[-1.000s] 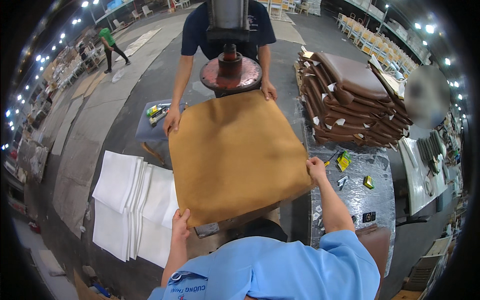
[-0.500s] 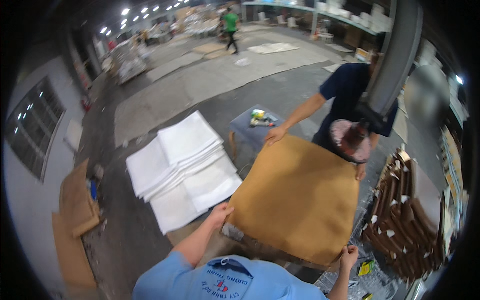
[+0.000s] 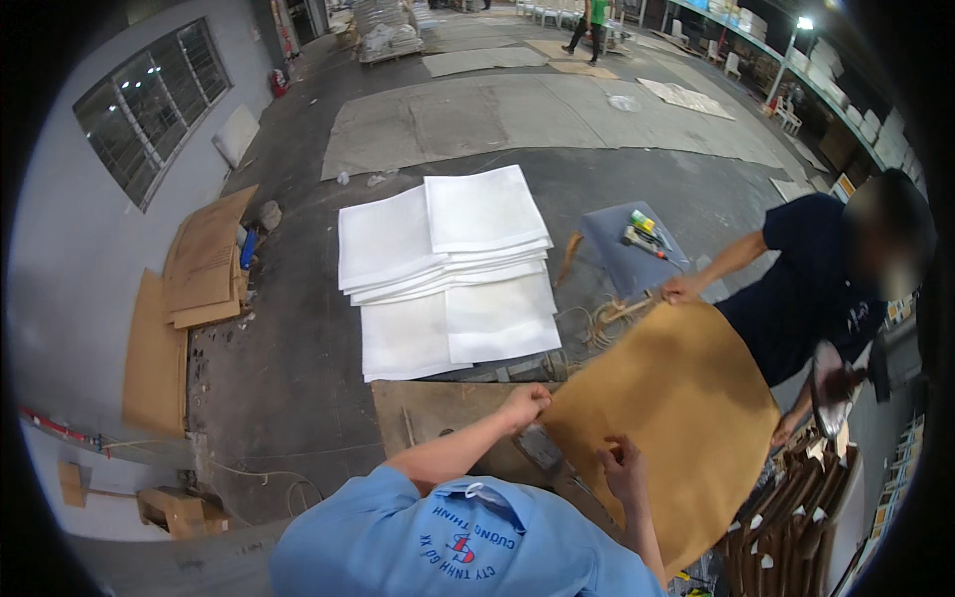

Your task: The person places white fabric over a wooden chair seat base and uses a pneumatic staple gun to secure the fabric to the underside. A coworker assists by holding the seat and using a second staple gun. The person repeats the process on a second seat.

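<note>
My left hand (image 3: 524, 403) had its grip closed on the near left corner of the tan leather sheet (image 3: 676, 408); my right hand (image 3: 622, 466) pinched its near edge. The sheet lay spread on the desk (image 3: 438, 413), a co-worker's hand (image 3: 682, 289) holding its far corner, so I judged it laid out but not yet settled. Far left on the floor sat stacked white foam sheets (image 3: 448, 264). A small grey stool (image 3: 622, 264) carried some small tools; I saw no containers.
</note>
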{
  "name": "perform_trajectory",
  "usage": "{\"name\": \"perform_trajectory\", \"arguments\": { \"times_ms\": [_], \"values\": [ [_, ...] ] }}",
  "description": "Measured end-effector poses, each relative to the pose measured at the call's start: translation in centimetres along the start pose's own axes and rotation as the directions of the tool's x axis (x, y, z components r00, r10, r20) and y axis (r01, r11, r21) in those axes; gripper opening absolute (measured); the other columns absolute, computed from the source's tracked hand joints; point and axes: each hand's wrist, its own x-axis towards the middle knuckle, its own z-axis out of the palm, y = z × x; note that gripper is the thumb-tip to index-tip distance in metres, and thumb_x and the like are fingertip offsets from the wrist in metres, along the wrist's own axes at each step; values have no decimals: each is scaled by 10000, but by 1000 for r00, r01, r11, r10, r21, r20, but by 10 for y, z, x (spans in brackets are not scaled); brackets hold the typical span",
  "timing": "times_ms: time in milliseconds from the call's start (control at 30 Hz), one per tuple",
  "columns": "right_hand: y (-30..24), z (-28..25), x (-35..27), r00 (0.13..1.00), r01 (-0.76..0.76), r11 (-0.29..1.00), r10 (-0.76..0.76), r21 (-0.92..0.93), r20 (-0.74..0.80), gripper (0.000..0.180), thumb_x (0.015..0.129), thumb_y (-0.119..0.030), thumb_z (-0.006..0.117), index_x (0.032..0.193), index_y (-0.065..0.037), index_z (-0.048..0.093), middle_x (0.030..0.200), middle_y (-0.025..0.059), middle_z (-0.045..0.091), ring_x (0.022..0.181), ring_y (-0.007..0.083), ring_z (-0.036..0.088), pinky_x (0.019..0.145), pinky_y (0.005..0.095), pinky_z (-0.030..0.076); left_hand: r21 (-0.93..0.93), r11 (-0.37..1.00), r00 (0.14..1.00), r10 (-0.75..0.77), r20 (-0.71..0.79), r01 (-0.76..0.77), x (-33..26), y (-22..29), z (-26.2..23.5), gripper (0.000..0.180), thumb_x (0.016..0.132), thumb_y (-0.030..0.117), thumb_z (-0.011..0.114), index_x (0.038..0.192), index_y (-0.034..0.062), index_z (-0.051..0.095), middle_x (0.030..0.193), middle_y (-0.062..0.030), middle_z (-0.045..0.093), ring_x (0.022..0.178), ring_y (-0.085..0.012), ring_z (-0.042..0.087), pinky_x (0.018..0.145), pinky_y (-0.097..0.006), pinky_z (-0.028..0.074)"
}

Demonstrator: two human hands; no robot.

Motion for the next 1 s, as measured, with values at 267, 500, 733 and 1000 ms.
{"name": "perform_trajectory", "arguments": {
  "times_ms": [267,500,733,1000],
  "values": [
    [-11,42,15,986,-117,963,83,-245,-145,243,805,-84,831,955,-12,655,798,74,648,758,195,616,705,380,521,130,972,981,-194,-5,193,-23,17,-186,270,1088,281,704,1254,69,689,1094,-69,763,845,-145,700,725,-323,590],
    [-16,36,43,997,-66,918,51,-390,-49,330,857,-233,855,1122,-44,796,876,108,763,767,268,697,725,417,567,183,925,935,-297,-194,332,54,87,-267,281,1079,298,696,1248,73,690,1094,-71,756,838,-146,687,736,-320,589],
    [-45,19,66,892,-388,881,433,-269,132,334,779,-181,849,1081,-68,761,894,179,753,848,318,725,796,456,582,578,735,934,-301,-193,356,130,118,-339,237,930,287,696,885,75,791,831,-112,765,672,-184,708,596,-355,577],
    [-82,39,62,867,-475,748,488,-463,-100,288,881,-195,822,1125,-51,767,884,193,754,847,319,732,800,439,590,744,352,781,-516,-352,568,179,140,-431,312,939,340,696,815,62,764,714,-128,716,580,-261,694,559,-482,577]
  ]
}}
